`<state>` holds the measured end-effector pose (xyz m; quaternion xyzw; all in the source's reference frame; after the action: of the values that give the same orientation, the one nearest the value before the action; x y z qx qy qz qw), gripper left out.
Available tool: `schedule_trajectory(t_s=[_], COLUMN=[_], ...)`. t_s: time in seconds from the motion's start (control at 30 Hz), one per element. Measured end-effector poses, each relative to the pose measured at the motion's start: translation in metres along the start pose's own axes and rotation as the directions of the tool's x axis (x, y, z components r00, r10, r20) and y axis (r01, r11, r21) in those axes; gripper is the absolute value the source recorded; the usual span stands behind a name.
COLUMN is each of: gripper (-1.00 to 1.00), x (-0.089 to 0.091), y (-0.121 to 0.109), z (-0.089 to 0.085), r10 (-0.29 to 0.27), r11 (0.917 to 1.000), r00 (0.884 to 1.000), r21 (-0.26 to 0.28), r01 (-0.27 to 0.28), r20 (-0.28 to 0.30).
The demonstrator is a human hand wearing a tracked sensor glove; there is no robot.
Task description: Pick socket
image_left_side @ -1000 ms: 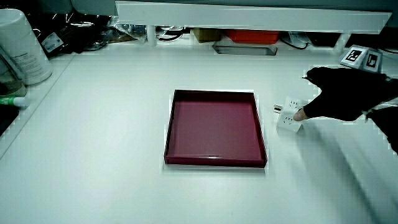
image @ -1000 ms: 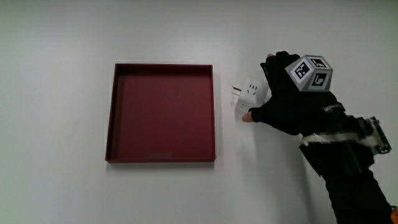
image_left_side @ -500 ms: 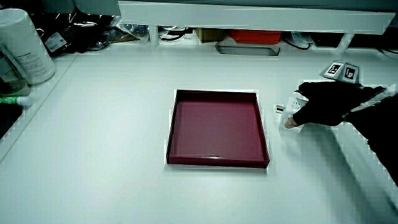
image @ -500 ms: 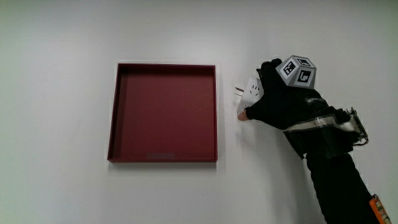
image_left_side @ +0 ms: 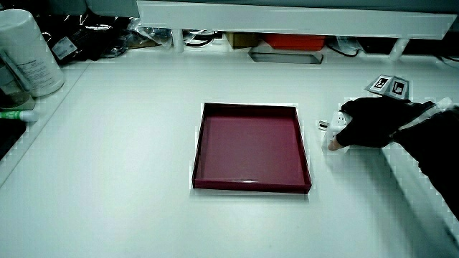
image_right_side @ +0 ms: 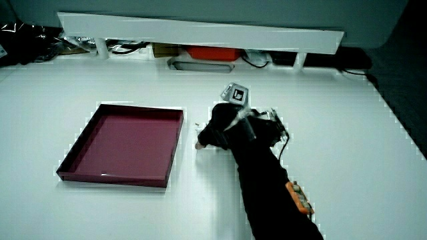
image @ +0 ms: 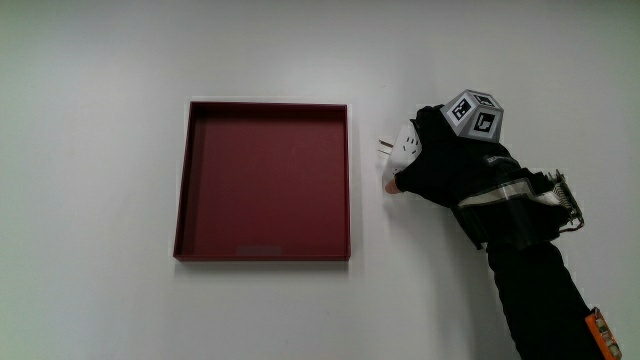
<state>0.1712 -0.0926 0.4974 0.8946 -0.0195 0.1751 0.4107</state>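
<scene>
Hand (image: 445,170) covers white socket (image: 404,145) on tabletop (image: 100,300), just beside red tray (image: 264,181). Grip closed on socket; thumb tip touches tabletop. Tray holds 0 items.

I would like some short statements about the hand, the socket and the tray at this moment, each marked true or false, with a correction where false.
1. The hand lies over the white socket. True.
2. The socket lies inside the red tray. False: it is on the table, beside the tray.
3. The tray holds nothing. True.
4. The patterned cube sits in the tray. False: it is on the back of the hand.
5. The socket's prongs point toward the tray. True.
</scene>
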Motion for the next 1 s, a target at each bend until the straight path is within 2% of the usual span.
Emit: schedule_trajectory(t_s=[0.03,0.23,0.33,0.53,0.67,0.73,0.93,1.0], gripper=[0.25,0.55,0.70,1.00,1.00,1.00,1.00,1.00], x=[0.002,0.004,0.003,0.002,0.004,-0.002,-0.029,-0.042], y=[0.002,0.002,0.000,-0.003,-0.004,-0.009,-0.030,-0.041], z=[-0.001,0.000,0.001,0.001,0.002,0.005,0.016,0.020], r10=[-0.013,-0.001,0.014,0.033,0.030,0.051,0.143,0.183], r11=[0.9999,0.9991,0.9968,0.9932,0.9911,0.9900,0.9747,0.9649], r00=[1.000,1.000,1.000,0.999,0.999,0.998,0.988,0.981], r21=[0.005,0.043,0.079,0.111,0.129,0.130,0.164,0.178], r01=[0.013,0.001,-0.014,-0.035,-0.032,-0.054,-0.151,-0.193], r20=[0.002,0.003,0.011,0.014,0.021,0.025,0.063,0.071])
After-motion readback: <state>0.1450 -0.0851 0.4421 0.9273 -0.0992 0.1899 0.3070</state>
